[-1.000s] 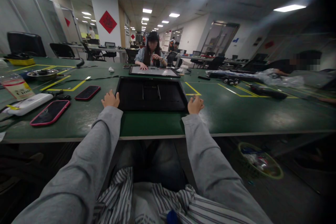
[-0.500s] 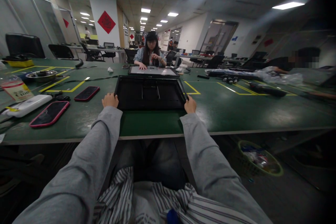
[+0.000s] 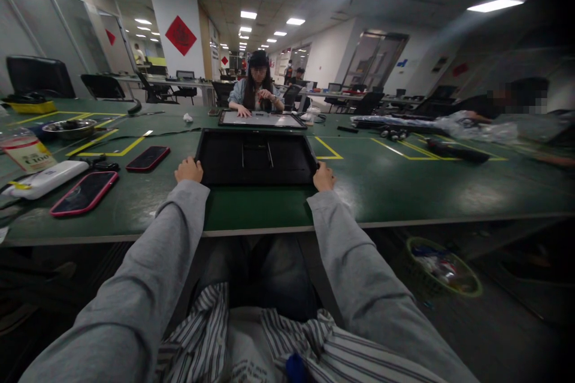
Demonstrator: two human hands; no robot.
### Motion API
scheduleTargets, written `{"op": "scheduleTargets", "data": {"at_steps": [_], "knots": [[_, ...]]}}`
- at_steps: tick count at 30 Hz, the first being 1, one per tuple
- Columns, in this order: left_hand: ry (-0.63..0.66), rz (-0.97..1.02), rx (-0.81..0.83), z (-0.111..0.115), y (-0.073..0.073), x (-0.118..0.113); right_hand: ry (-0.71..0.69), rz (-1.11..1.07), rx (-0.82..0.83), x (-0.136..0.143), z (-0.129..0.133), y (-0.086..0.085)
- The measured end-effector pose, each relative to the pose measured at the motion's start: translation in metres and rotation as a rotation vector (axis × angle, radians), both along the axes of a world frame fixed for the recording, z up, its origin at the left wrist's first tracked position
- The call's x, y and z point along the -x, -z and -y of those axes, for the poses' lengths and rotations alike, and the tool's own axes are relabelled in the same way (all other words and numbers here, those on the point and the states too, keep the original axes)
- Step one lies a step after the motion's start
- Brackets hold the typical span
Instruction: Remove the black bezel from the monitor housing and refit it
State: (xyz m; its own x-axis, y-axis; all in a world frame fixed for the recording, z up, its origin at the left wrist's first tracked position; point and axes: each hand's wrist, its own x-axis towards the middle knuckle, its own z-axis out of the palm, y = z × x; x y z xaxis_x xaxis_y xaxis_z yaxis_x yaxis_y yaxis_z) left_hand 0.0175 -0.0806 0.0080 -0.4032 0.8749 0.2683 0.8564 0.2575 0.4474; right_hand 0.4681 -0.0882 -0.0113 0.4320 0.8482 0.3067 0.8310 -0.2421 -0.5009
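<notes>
A black rectangular panel point(image 3: 220, 158) with a raised rim, like the back casing of a flat screen, lies on the green table in front of me. Two thin upright metal strips show near its middle. My left hand point(image 3: 188, 170) grips its left edge, fingers curled at the side. On the opposite edge, my right hand point(image 3: 324, 177) is closed around the rim near the front corner. The undersides of my fingers are hidden. Just beyond the panel, a grey flat panel point(image 3: 269, 120) with a dark border lies before a person, whose hand point(image 3: 244, 111) rests on it.
Two red-edged phones point(image 3: 84, 193), a white power bank-like device point(image 3: 54, 179), a bottle point(image 3: 27, 152) and a metal bowl point(image 3: 69, 127) are at left. Clear plastic wrap point(image 3: 485, 130) and a dark tool point(image 3: 456, 151) lie at right. A green basket point(image 3: 442, 266) stands on the floor.
The right edge of the black panel, where a dark strip stood out before, now looks flush. My right hand has shifted slightly left and its fingers have changed position. My left hand stays put.
</notes>
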Motion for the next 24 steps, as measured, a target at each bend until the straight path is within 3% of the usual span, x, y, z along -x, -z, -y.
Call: {"op": "scheduleTargets", "data": {"at_steps": [5, 8, 11, 14, 16, 19, 21, 24], "knots": [[-0.020, 0.142, 0.010, -0.001, -0.003, 0.005, 0.060, 0.055, 0.000, -0.004, 0.000, -0.007], [-0.150, 0.189, -0.090, -0.001, -0.024, 0.002, 0.159, 0.027, -0.113, 0.007, -0.001, -0.022], [-0.257, 0.093, -0.308, 0.005, -0.057, -0.028, 0.111, 0.025, -0.252, 0.048, -0.003, -0.038], [-0.079, -0.072, -0.348, 0.015, -0.071, -0.084, -0.057, 0.052, -0.325, 0.111, -0.004, -0.042], [0.121, -0.149, -0.289, 0.020, -0.060, -0.124, -0.179, 0.070, -0.286, 0.151, -0.001, -0.036], [0.325, -0.164, -0.122, 0.021, -0.025, -0.162, -0.329, 0.106, -0.161, 0.185, 0.003, -0.021], [0.358, -0.155, -0.075, 0.018, -0.006, -0.170, -0.366, 0.107, -0.106, 0.191, 0.002, -0.013], [0.373, -0.166, -0.058, 0.012, 0.006, -0.168, -0.368, 0.120, -0.074, 0.188, -0.002, -0.009]]}}
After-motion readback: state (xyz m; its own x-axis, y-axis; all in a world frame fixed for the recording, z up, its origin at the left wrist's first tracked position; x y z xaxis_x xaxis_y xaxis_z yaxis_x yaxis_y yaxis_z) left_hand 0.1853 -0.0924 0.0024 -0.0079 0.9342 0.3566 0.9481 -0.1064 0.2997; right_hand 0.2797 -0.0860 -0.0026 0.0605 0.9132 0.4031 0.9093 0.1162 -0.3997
